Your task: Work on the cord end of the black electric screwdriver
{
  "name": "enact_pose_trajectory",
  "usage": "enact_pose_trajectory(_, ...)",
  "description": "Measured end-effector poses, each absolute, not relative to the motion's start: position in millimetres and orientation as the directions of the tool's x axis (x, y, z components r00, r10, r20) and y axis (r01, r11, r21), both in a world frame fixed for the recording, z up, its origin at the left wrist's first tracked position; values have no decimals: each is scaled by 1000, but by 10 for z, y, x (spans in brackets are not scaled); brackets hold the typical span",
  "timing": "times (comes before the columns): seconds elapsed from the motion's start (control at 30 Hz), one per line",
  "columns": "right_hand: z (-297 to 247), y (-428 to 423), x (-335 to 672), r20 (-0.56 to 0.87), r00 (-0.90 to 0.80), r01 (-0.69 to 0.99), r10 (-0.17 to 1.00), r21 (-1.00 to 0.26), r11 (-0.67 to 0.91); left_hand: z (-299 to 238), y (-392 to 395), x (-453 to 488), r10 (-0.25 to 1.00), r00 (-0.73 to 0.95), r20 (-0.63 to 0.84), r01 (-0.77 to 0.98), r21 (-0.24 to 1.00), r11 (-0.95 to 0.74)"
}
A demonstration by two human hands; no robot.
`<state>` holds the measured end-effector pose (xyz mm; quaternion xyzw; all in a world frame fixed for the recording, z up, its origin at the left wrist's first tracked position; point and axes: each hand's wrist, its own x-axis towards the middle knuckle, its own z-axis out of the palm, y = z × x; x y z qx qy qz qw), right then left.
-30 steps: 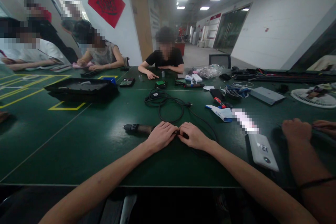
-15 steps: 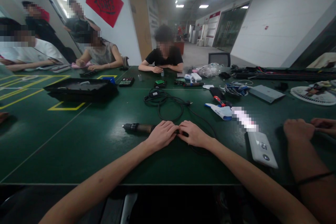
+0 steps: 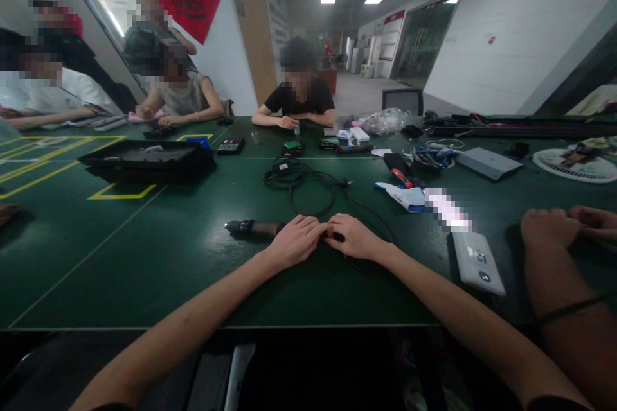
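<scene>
A dark electric screwdriver (image 3: 258, 228) lies on the green table with its tip to the left. My left hand (image 3: 297, 241) is wrapped over its rear part, hiding that end. Right beside it, my right hand (image 3: 354, 237) is closed around the dark end of a cable (image 3: 336, 237) at the back of the screwdriver. The fingertips of both hands meet there, so I cannot see how the two parts join. Behind the hands, a coiled black cord with a plug (image 3: 343, 183) rests on the table.
A black tray (image 3: 147, 164) stands at the left. To the right lie a white power bank (image 3: 477, 263), a blue-and-white packet (image 3: 402, 197) and a red-handled tool (image 3: 401, 177). Another person's forearm (image 3: 559, 282) rests at the right edge. A person in black (image 3: 299, 99) sits opposite.
My view has tilted slightly. Both hands stay at the rear of the screwdriver, and their fingertips have drawn closer together, covering more of the dark joint between them.
</scene>
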<state>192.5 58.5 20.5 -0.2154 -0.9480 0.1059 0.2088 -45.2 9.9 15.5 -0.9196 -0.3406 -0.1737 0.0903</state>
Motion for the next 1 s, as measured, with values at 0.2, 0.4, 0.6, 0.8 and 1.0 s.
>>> enact_pose_trajectory(0.2,223,580,1933,360,-815,348,455,-324,880,154,98,-474,592,712,377,655,-54,-753)
enact_pose_trajectory(0.4,219,580,1925,354,-811,358,465,-329,874,123,131,-486,604,698,385,671,-56,-740)
enact_pose_trajectory(0.6,186,578,1921,366,-798,363,478,-341,867,125,141,-479,576,731,366,641,-77,-764)
enact_pose_trajectory(0.8,175,572,1925,370,-796,359,478,-346,867,120,141,-484,609,688,395,681,-62,-729)
enact_pose_trajectory(1.0,159,571,1919,379,-792,367,478,-330,870,109,136,-501,580,728,366,642,-67,-764)
